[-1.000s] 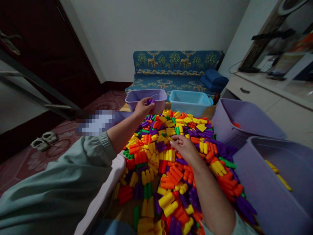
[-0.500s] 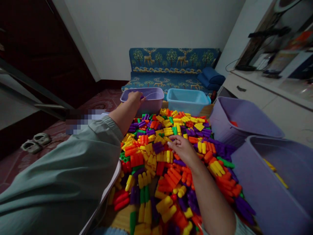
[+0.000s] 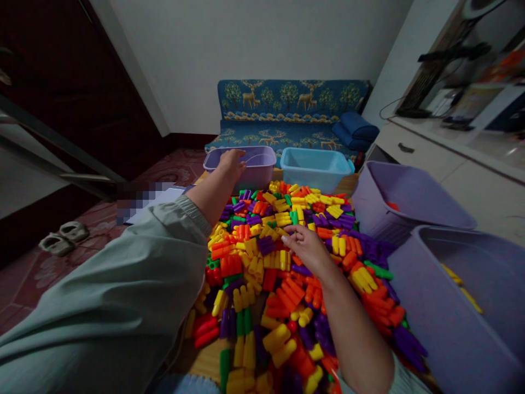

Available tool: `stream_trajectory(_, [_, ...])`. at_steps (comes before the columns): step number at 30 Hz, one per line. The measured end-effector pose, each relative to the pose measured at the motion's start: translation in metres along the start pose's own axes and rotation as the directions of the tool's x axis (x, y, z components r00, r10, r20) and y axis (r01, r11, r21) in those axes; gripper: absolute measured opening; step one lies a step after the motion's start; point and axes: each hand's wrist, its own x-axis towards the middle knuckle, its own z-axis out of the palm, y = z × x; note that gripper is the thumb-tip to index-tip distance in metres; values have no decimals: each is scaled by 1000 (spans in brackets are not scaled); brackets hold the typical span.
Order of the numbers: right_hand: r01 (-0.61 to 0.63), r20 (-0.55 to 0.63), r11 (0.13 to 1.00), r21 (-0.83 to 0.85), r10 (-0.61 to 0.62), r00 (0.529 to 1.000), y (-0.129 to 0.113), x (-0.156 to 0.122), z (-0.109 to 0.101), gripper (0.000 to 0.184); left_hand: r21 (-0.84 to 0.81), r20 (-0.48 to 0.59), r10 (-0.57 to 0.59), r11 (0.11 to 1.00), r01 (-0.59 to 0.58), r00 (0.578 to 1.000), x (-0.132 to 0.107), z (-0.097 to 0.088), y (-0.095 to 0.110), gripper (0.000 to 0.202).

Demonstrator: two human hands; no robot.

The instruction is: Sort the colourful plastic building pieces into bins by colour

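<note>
My left hand (image 3: 232, 162) reaches over the rim of the purple bin (image 3: 262, 174) at the back left of the table. Its fingers are apart, with no block visible in them. My right hand (image 3: 304, 244) hovers low over the heap of plastic building blocks (image 3: 246, 249), its fingers loosely curved and apart, nothing seen between them. The blocks are joined tube shapes in red, orange, yellow, green and purple. Close to the right fingertips lies a purple block (image 3: 267, 245). What lies inside the purple bin is hidden by its front wall.
Beside the purple bin stands a light-blue bin (image 3: 314, 174). Two larger purple bins (image 3: 379, 210), (image 3: 426, 290) on the right hold a few blocks. Behind the table is a blue patterned sofa (image 3: 283, 131); a cabinet (image 3: 426, 158) stands at the right. Shoes (image 3: 61, 241) lie on the floor.
The purple block in my left hand half a second ago is no longer seen there, and its fingers have opened over the bin. My right hand has hardly moved.
</note>
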Motion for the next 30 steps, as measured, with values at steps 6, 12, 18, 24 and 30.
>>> stream_trajectory(6, [5,6,1000,22,-6,1000,-1,0,0,32,67,54,-72,995,68,996,-65,-3,-18,44])
stream_trajectory(12, [41,-26,995,94,-39,999,0,1,2,28,556,379,82,776,-298,922,-151,-45,-62,29])
stream_trajectory(18, [67,-130,992,-104,-81,988,-4,0,-1,21,769,575,67,296,-567,815,-188,-73,-72,39])
stream_trajectory(24, [188,-4,911,-367,-203,979,-12,-6,0,40,743,655,54,135,-655,754,-191,-73,-85,59])
stream_trajectory(30, [173,30,860,-481,-181,983,-10,-6,2,55,714,651,165,198,-672,741,-190,-72,-103,57])
